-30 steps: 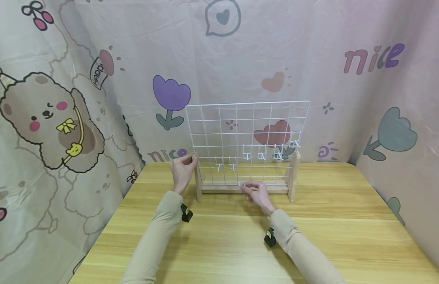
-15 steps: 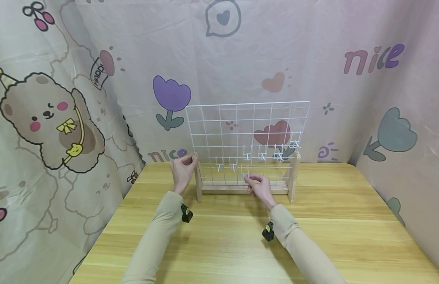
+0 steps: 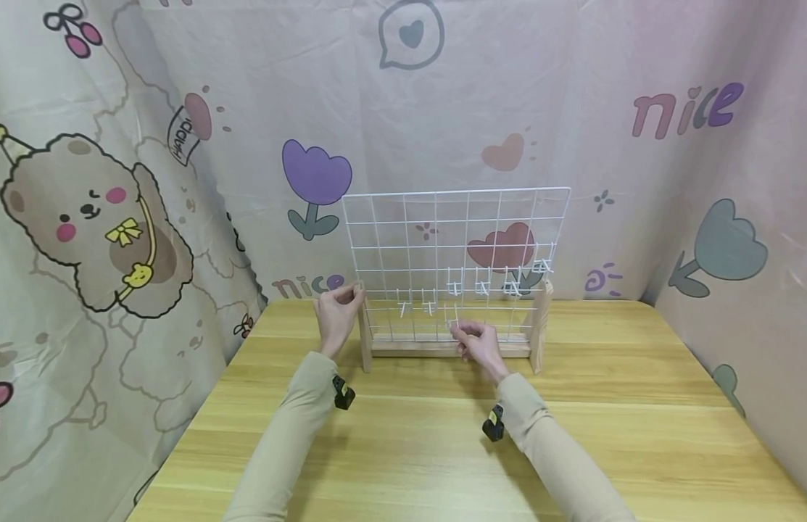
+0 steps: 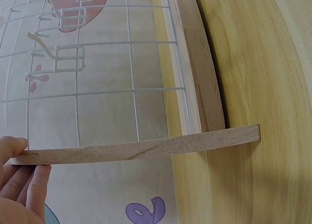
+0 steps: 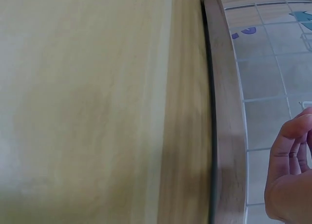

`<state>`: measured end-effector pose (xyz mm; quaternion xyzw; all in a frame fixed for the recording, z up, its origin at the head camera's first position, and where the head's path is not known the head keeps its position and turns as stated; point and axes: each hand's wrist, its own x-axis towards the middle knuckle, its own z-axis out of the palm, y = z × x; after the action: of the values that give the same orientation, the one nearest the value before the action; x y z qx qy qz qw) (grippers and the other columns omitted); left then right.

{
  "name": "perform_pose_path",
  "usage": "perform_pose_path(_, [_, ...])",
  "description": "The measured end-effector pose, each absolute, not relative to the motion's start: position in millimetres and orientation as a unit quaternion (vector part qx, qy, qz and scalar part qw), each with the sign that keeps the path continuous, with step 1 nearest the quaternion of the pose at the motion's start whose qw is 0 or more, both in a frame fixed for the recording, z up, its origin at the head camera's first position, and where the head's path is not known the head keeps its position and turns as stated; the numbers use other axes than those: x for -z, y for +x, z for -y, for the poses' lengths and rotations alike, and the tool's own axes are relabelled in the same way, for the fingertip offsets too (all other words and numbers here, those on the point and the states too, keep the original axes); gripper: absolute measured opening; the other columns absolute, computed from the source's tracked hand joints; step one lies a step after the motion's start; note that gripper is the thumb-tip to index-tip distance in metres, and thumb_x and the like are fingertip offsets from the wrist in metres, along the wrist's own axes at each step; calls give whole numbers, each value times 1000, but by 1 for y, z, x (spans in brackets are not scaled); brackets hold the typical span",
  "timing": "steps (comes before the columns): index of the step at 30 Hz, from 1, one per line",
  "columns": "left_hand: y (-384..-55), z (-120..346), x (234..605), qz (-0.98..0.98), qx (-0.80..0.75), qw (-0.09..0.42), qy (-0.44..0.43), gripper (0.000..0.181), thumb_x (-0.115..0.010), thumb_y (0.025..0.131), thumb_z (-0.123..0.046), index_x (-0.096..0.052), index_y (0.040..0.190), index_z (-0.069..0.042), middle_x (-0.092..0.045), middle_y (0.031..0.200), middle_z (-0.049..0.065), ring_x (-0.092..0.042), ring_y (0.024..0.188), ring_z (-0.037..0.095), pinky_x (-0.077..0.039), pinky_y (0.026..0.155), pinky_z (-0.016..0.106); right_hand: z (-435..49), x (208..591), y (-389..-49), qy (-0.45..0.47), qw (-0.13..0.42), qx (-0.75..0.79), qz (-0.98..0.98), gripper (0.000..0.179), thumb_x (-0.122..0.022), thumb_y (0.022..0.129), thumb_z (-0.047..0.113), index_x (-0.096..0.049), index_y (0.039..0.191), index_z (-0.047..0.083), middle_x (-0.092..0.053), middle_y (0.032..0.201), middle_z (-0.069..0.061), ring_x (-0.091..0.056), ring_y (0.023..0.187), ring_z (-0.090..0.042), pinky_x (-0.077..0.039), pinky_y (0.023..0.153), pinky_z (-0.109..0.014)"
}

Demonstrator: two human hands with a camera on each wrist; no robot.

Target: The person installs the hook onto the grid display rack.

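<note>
A white wire grid panel (image 3: 436,192) stands upright in a wooden stand (image 3: 410,349). My left hand (image 3: 336,317) pinches the top of the stand's left upright (image 4: 131,151), thumb on one face and fingers on the other. Low on the grid, near its middle, my right hand (image 3: 479,345) pinches a small white wire hook (image 3: 452,317), its upper prongs at the wires and its lower part behind the fingertips. The right wrist view shows that hand (image 5: 292,170) at its edge, close to the grid. More white hooks (image 3: 482,283) hang in stepped rows on the mesh.
The stand rests on a wood-grain table (image 3: 403,457), toward its back edge. A patterned curtain (image 3: 403,109) hangs behind and along both sides. The stand's right upright (image 3: 540,326) stands beyond my right hand.
My right hand has risen slightly from the bottom wire with the hook, whose prongs now show above the fingers. It has barely moved in the last half second. My left hand stays on the upright.
</note>
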<state>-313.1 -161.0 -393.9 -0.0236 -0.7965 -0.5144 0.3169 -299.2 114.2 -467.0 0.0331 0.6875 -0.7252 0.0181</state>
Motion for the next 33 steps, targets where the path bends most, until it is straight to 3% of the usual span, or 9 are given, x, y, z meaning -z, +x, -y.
perform_pose_path(13, [-314, 162, 395, 803, 502, 319, -22, 21, -76, 88, -15, -79, 105, -3, -78, 94, 17, -78, 84, 32, -57, 82, 37, -114, 472, -294, 29, 27, 726, -686, 34, -68, 96, 14, -64, 122, -7, -64, 83, 5, -54, 56, -4, -45, 49, -18])
perform_pose_path(21, [-313, 162, 395, 798, 508, 324, -25, 21, -77, 86, -11, -78, 105, -1, -77, 94, 21, -76, 85, 39, -42, 102, 43, -118, 476, -293, 35, 29, 716, -697, 35, -70, 95, 16, -65, 121, -6, -68, 84, -1, -55, 57, -5, -45, 50, -18])
perform_pose_path(28, [-313, 162, 395, 800, 507, 320, -20, 22, -76, 87, -14, -78, 105, -2, -78, 95, 19, -77, 86, 36, -51, 94, 43, -120, 479, -293, 31, 25, 704, -709, 34, -70, 95, 17, -66, 119, -6, -71, 91, -7, -54, 58, -5, -44, 49, -18])
perform_pose_path(33, [-313, 162, 395, 801, 505, 322, -21, 22, -76, 87, -14, -78, 106, -2, -77, 95, 19, -77, 86, 36, -49, 96, 43, -121, 479, -293, 32, 23, 701, -712, 32, -69, 95, 17, -67, 118, -5, -72, 97, -12, -54, 58, -5, -45, 49, -18])
